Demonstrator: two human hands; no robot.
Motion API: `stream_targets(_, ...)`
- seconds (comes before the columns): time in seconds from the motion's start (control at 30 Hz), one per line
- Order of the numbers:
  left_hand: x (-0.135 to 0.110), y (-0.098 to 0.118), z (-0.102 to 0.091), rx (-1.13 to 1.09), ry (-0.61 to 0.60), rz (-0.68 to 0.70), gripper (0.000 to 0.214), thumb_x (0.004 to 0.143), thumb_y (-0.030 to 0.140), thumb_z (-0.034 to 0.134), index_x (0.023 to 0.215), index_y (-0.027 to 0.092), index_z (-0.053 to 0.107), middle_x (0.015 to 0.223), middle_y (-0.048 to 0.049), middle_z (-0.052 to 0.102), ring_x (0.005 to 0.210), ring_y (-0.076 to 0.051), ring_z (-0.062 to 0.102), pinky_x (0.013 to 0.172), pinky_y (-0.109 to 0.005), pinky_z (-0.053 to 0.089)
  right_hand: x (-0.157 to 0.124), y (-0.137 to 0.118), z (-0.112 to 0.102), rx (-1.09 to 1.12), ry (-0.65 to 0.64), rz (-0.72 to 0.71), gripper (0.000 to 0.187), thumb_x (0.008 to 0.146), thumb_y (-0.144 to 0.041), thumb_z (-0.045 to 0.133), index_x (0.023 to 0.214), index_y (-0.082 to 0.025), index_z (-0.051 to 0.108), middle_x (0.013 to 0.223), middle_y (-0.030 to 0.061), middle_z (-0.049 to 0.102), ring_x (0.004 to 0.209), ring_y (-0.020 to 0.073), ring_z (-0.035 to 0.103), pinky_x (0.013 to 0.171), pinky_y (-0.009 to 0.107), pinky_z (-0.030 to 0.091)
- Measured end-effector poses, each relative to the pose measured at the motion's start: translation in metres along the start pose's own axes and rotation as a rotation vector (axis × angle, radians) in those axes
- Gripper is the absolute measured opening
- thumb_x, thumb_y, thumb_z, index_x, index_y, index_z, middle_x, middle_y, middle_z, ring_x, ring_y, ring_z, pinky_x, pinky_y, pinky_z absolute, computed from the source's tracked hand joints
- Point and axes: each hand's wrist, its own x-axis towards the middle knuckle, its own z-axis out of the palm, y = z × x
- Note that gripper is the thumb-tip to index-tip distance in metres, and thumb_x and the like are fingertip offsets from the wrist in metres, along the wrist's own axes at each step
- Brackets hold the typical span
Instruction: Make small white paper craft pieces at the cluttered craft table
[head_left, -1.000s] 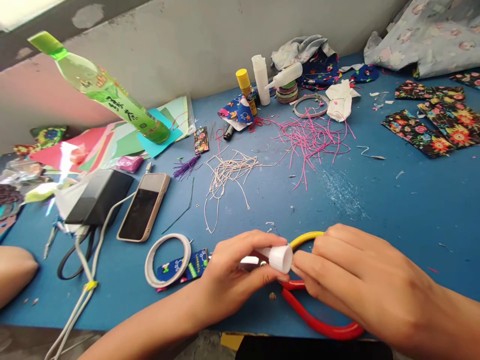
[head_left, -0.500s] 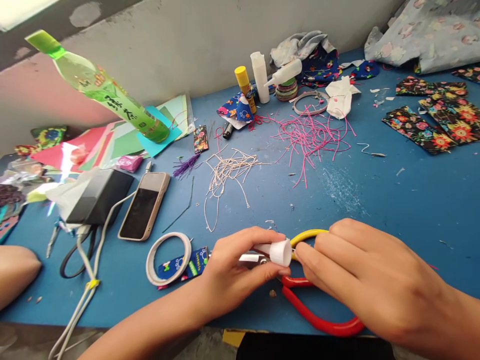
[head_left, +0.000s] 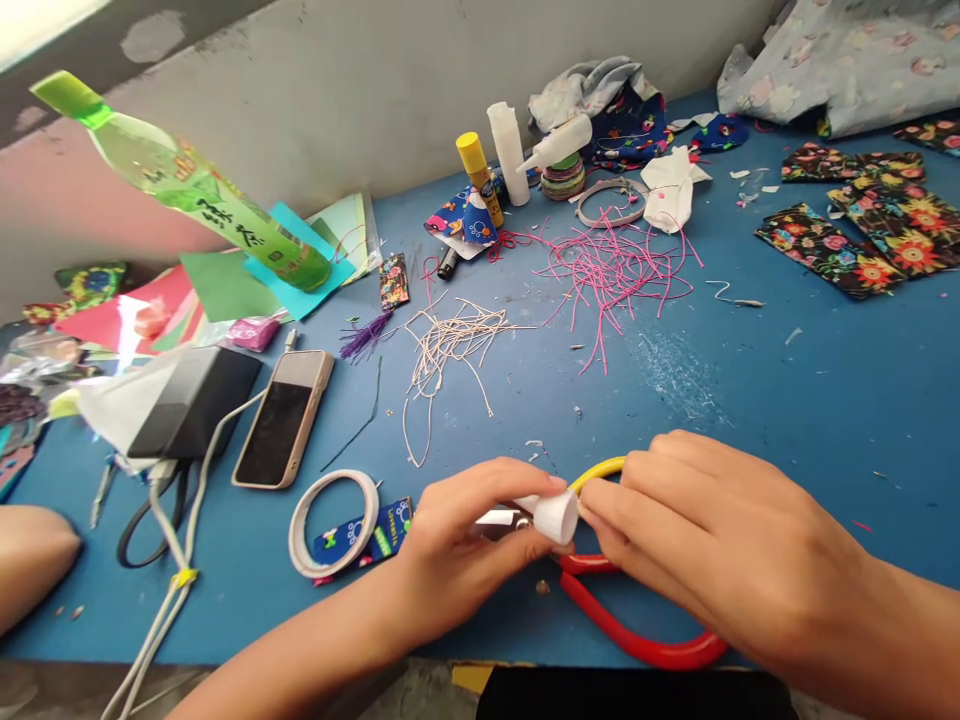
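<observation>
Between the thumb and fingers of my left hand (head_left: 472, 530) is a white nozzle cap (head_left: 555, 516), its wide end turned right and its narrow part running back under the fingers. My right hand (head_left: 720, 540) is closed in a pinch right at that wide end; whatever sits in its fingertips is too small and covered to name. Under both hands lie scissors (head_left: 637, 640) with one red and one yellow handle, partly hidden. Left of my left hand, a white tape ring (head_left: 298, 530) rests over a blue patterned strip (head_left: 390, 530).
Beige cords (head_left: 457, 345) and pink cords (head_left: 611, 265) lie beyond the hands. A phone (head_left: 281, 420), a dark box (head_left: 195, 400) and a green bottle (head_left: 202, 195) stand left. White glue bottles (head_left: 510, 155) and a glue stick (head_left: 480, 180) are behind; floral fabric pieces (head_left: 832, 250) lie right.
The view has shifted slightly. My left hand still holds the nozzle cap, which is turned a little, and my right fingertips stay close against its wide end.
</observation>
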Motion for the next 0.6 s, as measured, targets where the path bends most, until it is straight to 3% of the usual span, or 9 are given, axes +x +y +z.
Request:
stream_targets(0.13, -0.0001, -0.0005, -0.0009, -0.002, 0.038, -0.001, 0.026, 0.08, 0.013, 0.072, 0.104, 0.019, 0.067, 0.087, -0.0042, 0.072, 0.078, -0.014, 0.067, 0.071, -0.021, 0.055, -0.0006, -0.0026, -0.0029, -0.097, 0.016, -0.04, 0.027, 0.095, -0.01, 0.044, 0.076, -0.014, 0.064, 0.062, 0.002, 0.053, 0.058, 0.0173, 0.039, 0.056, 0.033, 0.028)
stream_targets(0.37, -0.0004, -0.0008, -0.0026, -0.028, 0.013, 0.032, 0.029, 0.081, 0.004, 0.068, 0.105, 0.019, 0.066, 0.095, -0.0058, 0.073, 0.087, -0.014, 0.068, 0.08, -0.022, 0.056, -0.0032, -0.0035, 0.0028, 0.086, -0.077, 0.043, 0.03, 0.096, -0.011, 0.042, 0.074, -0.016, 0.061, 0.066, 0.0018, 0.052, 0.061, 0.0165, 0.042, 0.058, 0.032, 0.032)
stream_targets(0.47, -0.0013, -0.0002, -0.0027, -0.043, 0.044, 0.022, 0.031, 0.079, 0.004, 0.07, 0.105, 0.02, 0.067, 0.095, -0.005, 0.073, 0.087, -0.014, 0.068, 0.08, -0.021, 0.056, -0.0044, -0.0042, 0.002, 0.126, -0.041, 0.074, 0.029, 0.097, -0.013, 0.04, 0.078, -0.015, 0.062, 0.068, 0.002, 0.054, 0.062, 0.0161, 0.043, 0.059, 0.032, 0.034)
stream_targets(0.6, -0.0027, 0.0008, -0.002, -0.064, 0.067, -0.055, 0.029, 0.076, 0.01, 0.075, 0.102, 0.019, 0.068, 0.087, -0.0041, 0.073, 0.075, -0.013, 0.069, 0.068, -0.02, 0.057, -0.0041, -0.0065, -0.0013, -0.007, 0.032, 0.017, 0.024, 0.095, -0.013, 0.046, 0.076, -0.013, 0.061, 0.065, 0.0025, 0.053, 0.061, 0.0156, 0.043, 0.058, 0.032, 0.033)
